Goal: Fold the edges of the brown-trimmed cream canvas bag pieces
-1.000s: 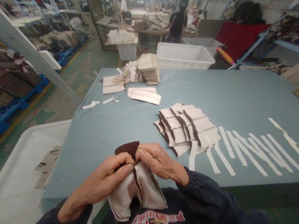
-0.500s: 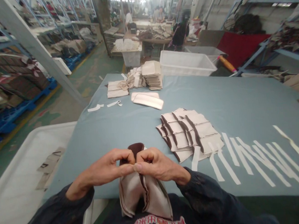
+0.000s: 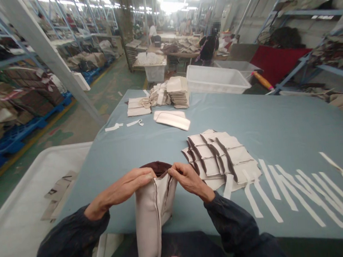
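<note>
Hands have come apart since the earlier frame: fingertips met at the rim then, now there's a gap, and the piece's mouth is opened wider. Biggest thing is the blue-green covered table (image 3: 126, 146), with a white bin (image 3: 27, 199) at its left side and a translucent crate (image 3: 215, 79) beyond the far edge. Fanned pile of cream panels (image 3: 211, 166) with dark edging sits on the table, right and a bit forward of the hands; stack of folded cream pieces (image 3: 178, 93) at the far end. Cream fabric piece (image 3: 146, 219) is held up at the near table edge, in front of the torso, brown lining (image 3: 158, 165) showing at top. It hangs down from both grips, long axis running from rim toward the torso, dark seam (image 3: 158, 218) along it. Left hand (image 3: 125, 185) pinches the rim, thumb outside, other fingertips partly hidden; its fingertips look nearer the seam. Right hand (image 3: 189, 179) pinches the rim further right, thumb against fingers. Smaller stuff: two flat pale pads (image 3: 173, 120) overlapping mid-far table, loose white strips (image 3: 268, 200) spread right of the pile, some reaching its edge.
</note>
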A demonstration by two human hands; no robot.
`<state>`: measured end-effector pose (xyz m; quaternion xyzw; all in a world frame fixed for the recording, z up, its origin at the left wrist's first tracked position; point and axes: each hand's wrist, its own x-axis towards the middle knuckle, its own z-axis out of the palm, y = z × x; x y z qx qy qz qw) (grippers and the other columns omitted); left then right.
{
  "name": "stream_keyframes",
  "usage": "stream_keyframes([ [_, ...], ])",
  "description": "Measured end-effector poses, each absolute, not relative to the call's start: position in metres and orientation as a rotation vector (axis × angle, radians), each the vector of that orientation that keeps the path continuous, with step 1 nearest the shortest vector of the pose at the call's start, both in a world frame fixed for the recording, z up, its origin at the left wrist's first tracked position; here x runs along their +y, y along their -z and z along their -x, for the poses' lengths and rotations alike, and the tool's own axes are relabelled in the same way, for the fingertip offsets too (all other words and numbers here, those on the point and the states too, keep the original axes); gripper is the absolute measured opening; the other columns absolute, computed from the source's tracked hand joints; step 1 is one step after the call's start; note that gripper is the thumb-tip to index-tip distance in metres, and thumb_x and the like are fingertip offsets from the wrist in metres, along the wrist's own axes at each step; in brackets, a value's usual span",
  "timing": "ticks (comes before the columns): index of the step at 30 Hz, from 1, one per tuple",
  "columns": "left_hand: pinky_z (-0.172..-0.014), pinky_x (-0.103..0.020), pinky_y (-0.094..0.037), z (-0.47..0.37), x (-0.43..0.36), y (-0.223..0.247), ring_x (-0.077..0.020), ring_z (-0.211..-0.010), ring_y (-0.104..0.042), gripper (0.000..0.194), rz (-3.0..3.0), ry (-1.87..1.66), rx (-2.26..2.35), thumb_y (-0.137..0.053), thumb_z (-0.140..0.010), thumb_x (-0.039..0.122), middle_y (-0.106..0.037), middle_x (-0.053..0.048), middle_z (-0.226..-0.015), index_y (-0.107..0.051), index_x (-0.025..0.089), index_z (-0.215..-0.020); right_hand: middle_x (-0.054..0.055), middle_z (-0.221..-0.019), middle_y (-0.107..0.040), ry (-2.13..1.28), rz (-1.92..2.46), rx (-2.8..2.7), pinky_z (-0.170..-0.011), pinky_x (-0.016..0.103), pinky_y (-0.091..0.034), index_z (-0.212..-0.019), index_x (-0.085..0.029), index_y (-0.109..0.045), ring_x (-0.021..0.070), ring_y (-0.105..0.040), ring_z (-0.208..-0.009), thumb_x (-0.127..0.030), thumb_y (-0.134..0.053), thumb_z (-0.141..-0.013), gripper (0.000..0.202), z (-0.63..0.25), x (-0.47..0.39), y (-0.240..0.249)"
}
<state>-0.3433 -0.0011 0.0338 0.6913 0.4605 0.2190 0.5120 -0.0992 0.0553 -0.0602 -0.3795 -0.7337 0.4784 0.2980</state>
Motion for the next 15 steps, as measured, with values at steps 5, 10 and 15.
stream_keyframes([
  [5, -0.056, -0.022, -0.033, 0.34, -0.003, -0.029, -0.0123, -0.065, -0.042, 0.033, -1.478, -0.479, 1.083, -0.061, -0.092, 0.048, -0.052, 0.003, -0.074, -0.061, 0.015, -0.087, -0.005, -0.064, -0.045, -1.342, 0.975, -1.899, -0.059, 0.024, -0.031, -0.069, -0.02, -0.05, 0.0112, -0.041, -0.062, -0.045, -0.055, -0.098, 0.039, 0.108, 0.052, 0.065],
  [10, -0.056, -0.021, -0.032, 0.339, -0.007, -0.024, -0.0115, -0.064, -0.04, 0.038, -1.426, -0.498, 1.085, -0.061, -0.093, 0.051, -0.051, 0.003, -0.073, -0.062, 0.014, -0.086, -0.006, -0.064, -0.043, -1.409, 0.961, -1.865, -0.057, 0.024, -0.03, -0.07, -0.02, -0.05, 0.011, -0.039, -0.06, -0.047, -0.056, -0.098, 0.04, 0.108, 0.049, 0.073],
  [15, -0.057, -0.022, -0.033, 0.338, -0.007, -0.023, -0.012, -0.065, -0.043, 0.039, -1.424, -0.492, 1.118, -0.062, -0.09, 0.052, -0.054, 0.002, -0.073, -0.063, 0.013, -0.087, -0.005, -0.065, -0.046, -1.41, 0.942, -1.85, -0.06, 0.025, -0.032, -0.071, -0.019, -0.052, 0.0115, -0.042, -0.062, -0.046, -0.055, -0.099, 0.039, 0.105, 0.045, 0.078],
])
